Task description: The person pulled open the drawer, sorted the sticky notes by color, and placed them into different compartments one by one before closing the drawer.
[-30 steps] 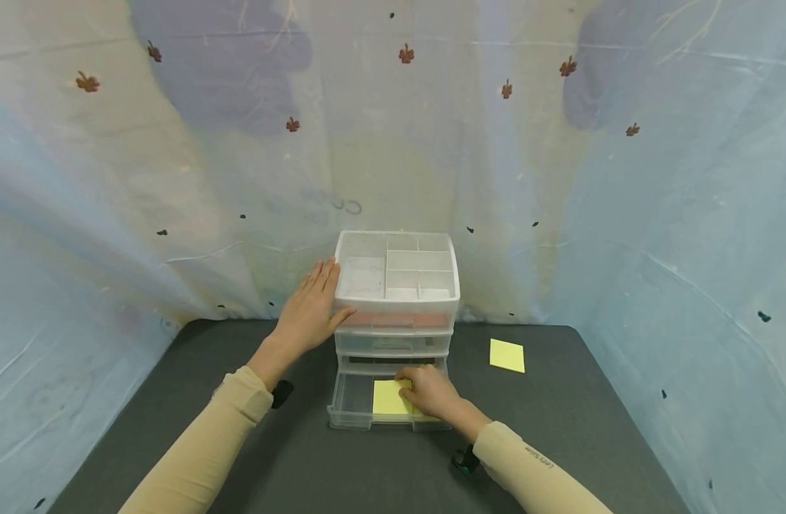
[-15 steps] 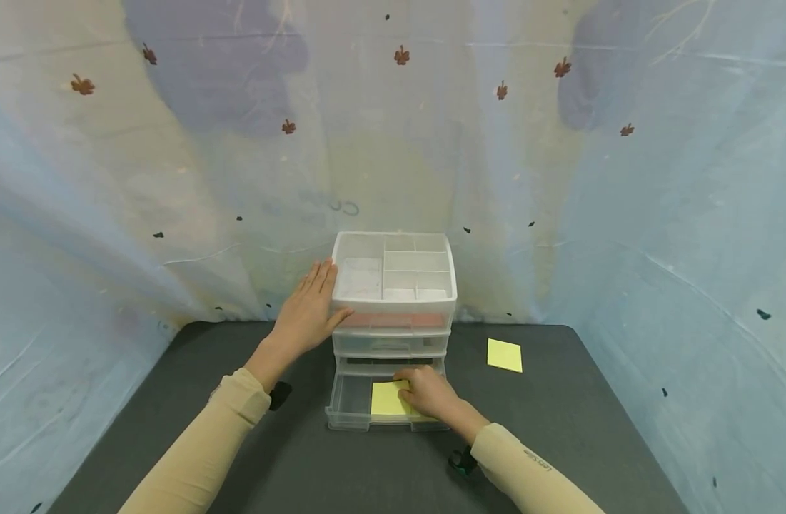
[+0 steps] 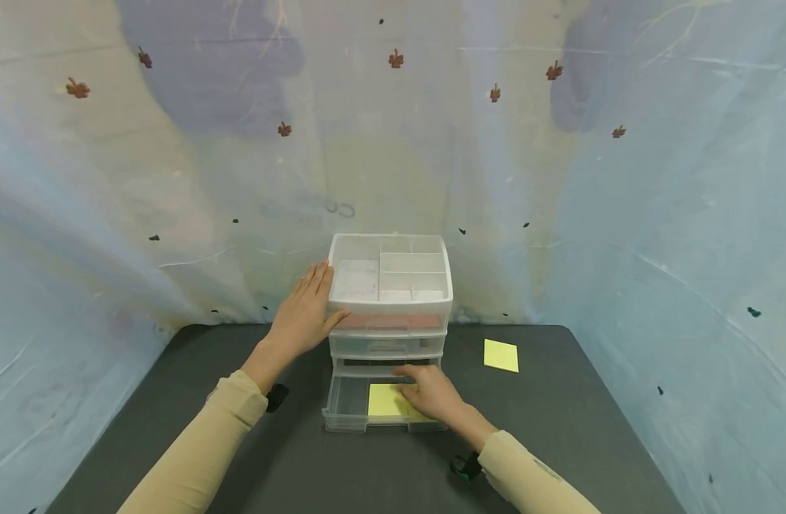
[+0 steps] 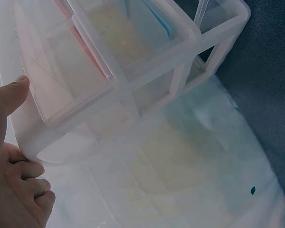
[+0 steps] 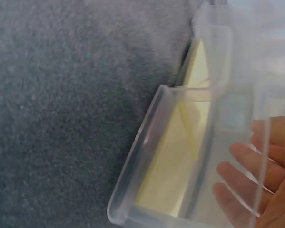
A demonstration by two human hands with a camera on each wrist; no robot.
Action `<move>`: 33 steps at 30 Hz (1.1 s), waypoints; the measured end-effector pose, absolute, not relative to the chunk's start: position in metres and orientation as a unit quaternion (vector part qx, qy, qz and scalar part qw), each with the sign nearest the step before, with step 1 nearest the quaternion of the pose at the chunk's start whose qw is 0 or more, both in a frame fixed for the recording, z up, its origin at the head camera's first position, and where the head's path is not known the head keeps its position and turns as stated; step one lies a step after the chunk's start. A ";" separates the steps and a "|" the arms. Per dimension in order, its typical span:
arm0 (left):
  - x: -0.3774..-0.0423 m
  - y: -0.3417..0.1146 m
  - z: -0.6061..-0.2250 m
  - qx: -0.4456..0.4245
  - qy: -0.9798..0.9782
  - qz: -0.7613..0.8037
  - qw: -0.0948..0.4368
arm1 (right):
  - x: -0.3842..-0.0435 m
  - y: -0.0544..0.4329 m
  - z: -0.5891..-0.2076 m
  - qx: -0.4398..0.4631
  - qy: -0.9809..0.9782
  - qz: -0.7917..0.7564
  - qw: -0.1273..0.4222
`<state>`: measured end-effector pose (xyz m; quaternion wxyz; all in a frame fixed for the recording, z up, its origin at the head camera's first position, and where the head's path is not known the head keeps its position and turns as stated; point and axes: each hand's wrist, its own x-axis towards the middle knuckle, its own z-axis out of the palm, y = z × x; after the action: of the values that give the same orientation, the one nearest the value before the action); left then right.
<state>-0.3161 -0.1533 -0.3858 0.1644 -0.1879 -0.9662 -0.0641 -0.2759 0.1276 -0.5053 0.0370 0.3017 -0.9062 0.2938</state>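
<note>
A white plastic drawer organizer (image 3: 390, 303) stands on the table, its lowest clear drawer (image 3: 348, 400) pulled out. Yellow sticky notes (image 3: 381, 402) lie in that drawer; the right wrist view shows the yellow notes (image 5: 173, 161) through its clear walls. My left hand (image 3: 301, 314) rests on the organizer's upper left side, fingers extended, with the thumb at the front edge. Over the right part of the drawer is my right hand (image 3: 434, 392), its fingers loosely bent and spread. Nothing shows between the fingers of the right hand (image 5: 266, 171), which appear behind a clear drawer wall.
Another yellow sticky-note pad (image 3: 500, 355) lies on the dark table (image 3: 527, 428) to the right of the organizer. The organizer's top tray (image 3: 358, 278) has several compartments. Something pink shows in the upper drawer (image 3: 393, 321). A patterned sheet (image 3: 393, 164) hangs behind and along both sides.
My right hand's fingers have loosened and lifted slightly from the yellow notes in the drawer. The left hand stays against the organizer. The whole head view has shifted a little.
</note>
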 end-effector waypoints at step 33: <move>-0.319 -0.155 -0.388 -0.194 -0.964 -0.068 0.168 | -0.264 0.227 -0.512 0.209 -0.856 0.393 0.263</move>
<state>-0.3186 -0.1550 -0.3875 0.1680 -0.1936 -0.9642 -0.0685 -0.2637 0.2273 -0.5117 0.2631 0.2092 -0.8558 0.3932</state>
